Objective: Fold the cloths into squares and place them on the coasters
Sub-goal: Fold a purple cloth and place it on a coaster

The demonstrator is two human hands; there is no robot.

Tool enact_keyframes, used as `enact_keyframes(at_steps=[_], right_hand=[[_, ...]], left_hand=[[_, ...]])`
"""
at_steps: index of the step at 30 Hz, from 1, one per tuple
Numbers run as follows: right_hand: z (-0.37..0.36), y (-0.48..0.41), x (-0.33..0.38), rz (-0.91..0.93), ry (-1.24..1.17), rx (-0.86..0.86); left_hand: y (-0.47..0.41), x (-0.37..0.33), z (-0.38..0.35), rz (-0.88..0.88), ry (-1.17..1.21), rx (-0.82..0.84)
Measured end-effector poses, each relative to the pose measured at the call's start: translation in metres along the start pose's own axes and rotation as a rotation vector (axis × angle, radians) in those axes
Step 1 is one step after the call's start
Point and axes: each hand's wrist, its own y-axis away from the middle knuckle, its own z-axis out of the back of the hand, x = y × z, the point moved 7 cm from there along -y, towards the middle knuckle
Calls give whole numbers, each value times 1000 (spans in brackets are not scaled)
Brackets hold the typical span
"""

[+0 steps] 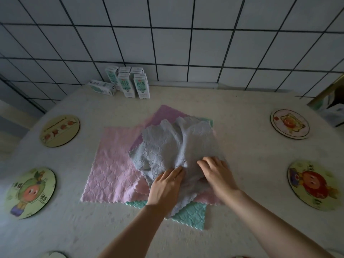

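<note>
open tabletop (242, 155) runs between the cloth pile (111, 164) and the coasters (60, 130) on either side; milk cartons (128, 86) block the far edge by the tiled wall (204, 43).

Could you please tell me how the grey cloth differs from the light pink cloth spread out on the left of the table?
The grey cloth is rumpled, while the light pink cloth lies spread flat. The grey cloth lies on top; the light pink cloth lies partly under it. The left hand and right hand touch the grey cloth, not the light pink cloth. Both have an embossed texture and wavy edges.
</note>
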Motion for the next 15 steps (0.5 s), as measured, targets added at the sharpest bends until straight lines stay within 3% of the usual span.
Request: enact_keyframes(at_steps=[5, 8, 12, 15], right_hand=[[2, -11, -24, -86, 46, 106], [10, -17, -38, -152, -42, 192], [48, -29, -50, -287, -211, 32], [84, -48, -44, -278, -240, -54]], left_hand=[[-9, 16, 17, 171, 145, 68], [-17, 29, 32, 261, 179, 87], [-26, 44, 60, 267, 168, 76], [-28, 59, 93, 299, 135, 41]])
